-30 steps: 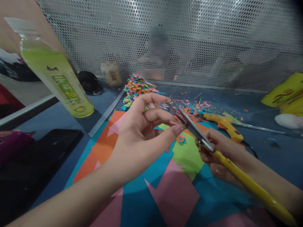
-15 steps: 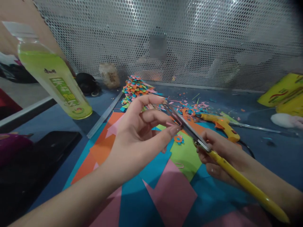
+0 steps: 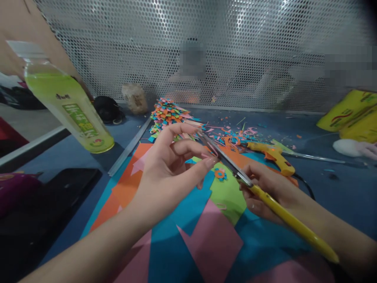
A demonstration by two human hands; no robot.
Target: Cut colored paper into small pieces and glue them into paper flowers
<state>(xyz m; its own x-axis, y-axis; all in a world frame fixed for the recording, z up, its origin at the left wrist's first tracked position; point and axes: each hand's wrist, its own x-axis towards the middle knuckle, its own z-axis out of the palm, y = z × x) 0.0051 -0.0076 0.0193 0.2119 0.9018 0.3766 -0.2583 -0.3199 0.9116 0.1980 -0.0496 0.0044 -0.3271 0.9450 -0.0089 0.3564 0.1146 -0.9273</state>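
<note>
My left hand [image 3: 173, 169] pinches a small pink paper piece [image 3: 212, 152] between thumb and finger. Closed round the yellow handle of a pair of scissors [image 3: 275, 208] is my right hand [image 3: 262, 188]; the blades reach up to the pink piece, and how far apart they stand is hard to see. Below the hands lie overlapping sheets of coloured paper, among them a green sheet [image 3: 232, 192] and a pink sheet [image 3: 215, 239]. On the green one rests a small orange and blue paper flower [image 3: 220, 174].
A drink bottle [image 3: 70, 106] stands at left, near a black phone [image 3: 67, 184]. Behind my hands are a cone of coloured paper bits [image 3: 167, 112] and loose scraps [image 3: 232, 135]. A yellow glue gun [image 3: 273, 155] lies at right. Perforated metal [image 3: 132, 43] closes off the back.
Scissors and right hand have shifted slightly left in view, and the scissors' handle end sits higher. The left hand keeps its pinch on the pink paper.
</note>
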